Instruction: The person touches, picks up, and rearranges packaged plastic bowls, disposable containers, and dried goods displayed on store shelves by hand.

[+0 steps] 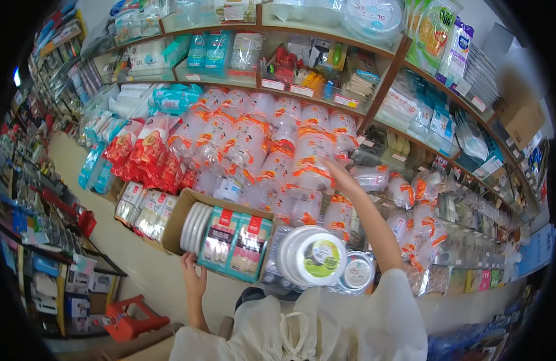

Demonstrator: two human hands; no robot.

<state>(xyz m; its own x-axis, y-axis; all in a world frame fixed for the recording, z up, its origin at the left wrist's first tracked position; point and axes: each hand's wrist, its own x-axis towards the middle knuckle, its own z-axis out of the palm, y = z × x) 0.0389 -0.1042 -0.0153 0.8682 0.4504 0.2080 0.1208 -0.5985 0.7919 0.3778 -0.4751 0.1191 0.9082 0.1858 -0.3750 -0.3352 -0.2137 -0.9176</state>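
Observation:
My left hand [194,275] is at the lower edge of an open cardboard box [177,218], fingers spread, with nothing visibly held. Inside the box are a stack of white round items [196,227] and teal packs [219,237]. With my arm stretched forward, my right hand [337,173] rests against a clear-and-orange plastic-wrapped pack [313,150] among many similar ones. Its fingers look extended and are small in view. Close to my body, right of the box, are wrapped white round containers [311,256] and a smaller round pack [357,272].
Shelves [383,90] of packaged goods rise ahead and to the right. Red bags [151,144] and teal packs [97,165] lie left of the clear packs. A red stool [130,319] stands on the floor [118,225] at lower left, near another display.

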